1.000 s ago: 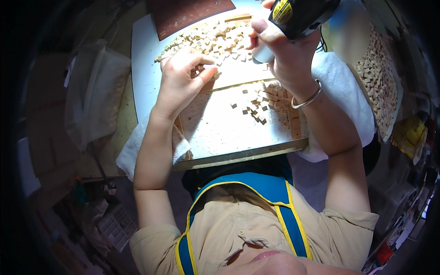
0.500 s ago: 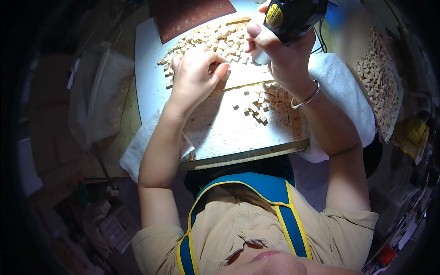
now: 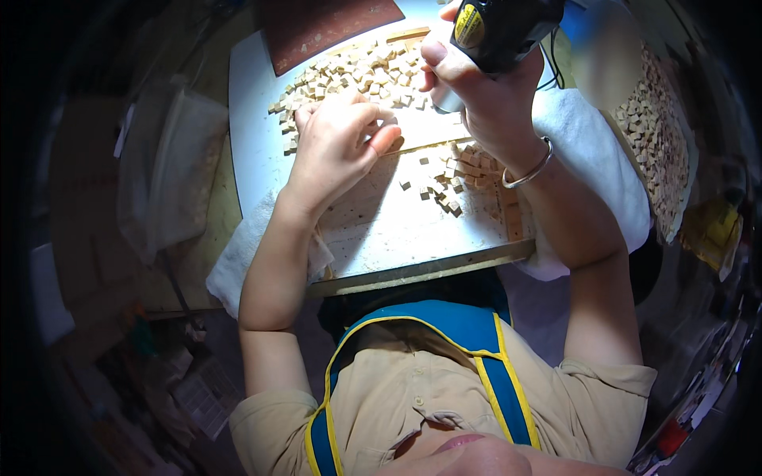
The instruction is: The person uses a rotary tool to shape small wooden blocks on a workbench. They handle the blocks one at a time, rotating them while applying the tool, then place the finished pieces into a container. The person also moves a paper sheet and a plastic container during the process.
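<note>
We hold our left hand [image 3: 337, 147] half-curled at the near-left edge of the far wooden cubes [image 3: 377, 77]; whether it pinches one, we cannot tell. Our right hand [image 3: 496, 97], farther right, grips a black tool [image 3: 508, 33].

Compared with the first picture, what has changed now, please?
The left hand moved right and slightly toward the person; whether it grips anything is unclear. The right hand, still holding the black tool, shifted slightly left. The smaller cube group and dark red sheet stayed in place.
</note>
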Motion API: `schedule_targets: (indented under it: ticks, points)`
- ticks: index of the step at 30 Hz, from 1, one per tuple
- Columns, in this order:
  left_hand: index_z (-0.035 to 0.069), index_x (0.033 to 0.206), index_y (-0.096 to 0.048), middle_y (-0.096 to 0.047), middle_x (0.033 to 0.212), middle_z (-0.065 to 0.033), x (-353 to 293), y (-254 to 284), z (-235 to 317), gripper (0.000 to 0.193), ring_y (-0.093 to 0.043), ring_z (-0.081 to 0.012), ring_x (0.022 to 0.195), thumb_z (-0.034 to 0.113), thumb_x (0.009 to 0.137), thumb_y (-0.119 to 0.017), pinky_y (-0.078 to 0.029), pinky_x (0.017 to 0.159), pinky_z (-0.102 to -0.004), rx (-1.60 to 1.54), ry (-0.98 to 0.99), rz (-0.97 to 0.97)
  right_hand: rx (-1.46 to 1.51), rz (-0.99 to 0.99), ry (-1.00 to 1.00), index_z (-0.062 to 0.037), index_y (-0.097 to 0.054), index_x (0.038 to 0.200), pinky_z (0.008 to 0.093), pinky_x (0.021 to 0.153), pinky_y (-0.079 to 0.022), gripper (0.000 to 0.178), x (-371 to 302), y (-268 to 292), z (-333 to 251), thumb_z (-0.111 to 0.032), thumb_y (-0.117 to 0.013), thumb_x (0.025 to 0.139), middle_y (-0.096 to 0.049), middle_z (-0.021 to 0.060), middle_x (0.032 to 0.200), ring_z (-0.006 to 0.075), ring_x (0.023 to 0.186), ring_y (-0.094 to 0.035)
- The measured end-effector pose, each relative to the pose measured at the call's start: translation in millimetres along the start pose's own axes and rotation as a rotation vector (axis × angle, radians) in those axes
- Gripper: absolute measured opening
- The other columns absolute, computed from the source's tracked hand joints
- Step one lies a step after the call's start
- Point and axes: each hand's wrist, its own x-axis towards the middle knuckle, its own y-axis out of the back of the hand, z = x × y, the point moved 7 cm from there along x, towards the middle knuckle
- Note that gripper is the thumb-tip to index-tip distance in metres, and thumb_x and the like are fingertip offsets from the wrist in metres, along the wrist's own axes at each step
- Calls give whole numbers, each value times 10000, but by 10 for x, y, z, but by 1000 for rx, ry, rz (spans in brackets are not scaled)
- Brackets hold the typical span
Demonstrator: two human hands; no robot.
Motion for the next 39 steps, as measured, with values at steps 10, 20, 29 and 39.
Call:
schedule_targets:
  ticks: [10, 20, 29, 39]
  points:
    - [77, 936, -779, -651, 762, -52, 44, 75, -2, 112, -614, -181, 677, 80, 831, -817, -471, 627, -335, 152, -166, 118, 39, -2, 6, -61, -574, 1074, 224, 645, -419, 410, 24, -119, -87, 18, -819, 756, -561, -42, 856, 49, 730, -514]
    - [176, 951, -759, -667, 903, 1, 46, -41, -58, 185, -638, -203, 923, 236, 797, -842, -361, 881, -410, 156, -66, 76, 5, -32, 37, -54, -571, 1086, 226, 657, -430, 417, 18, -112, -66, 15, -822, 761, -569, -37, 863, 53, 746, -529]
    - [163, 931, -766, -677, 855, -4, -10, -42, 138, 126, -642, -191, 878, 224, 838, -824, -363, 814, -404, -85, -93, 134, 142, 12, -66, -36, -565, 1132, 241, 690, -456, 482, -40, -41, 12, 40, -798, 717, -584, -22, 911, 68, 795, -565]
    - [169, 911, -787, -676, 833, 16, -57, -239, 81, 129, -640, -198, 858, 218, 806, -845, -366, 815, -406, -143, -36, 90, 9, -97, 3, -34, -569, 1129, 238, 673, -452, 476, -46, 5, 104, 21, -806, 721, -583, -28, 916, 55, 793, -556]
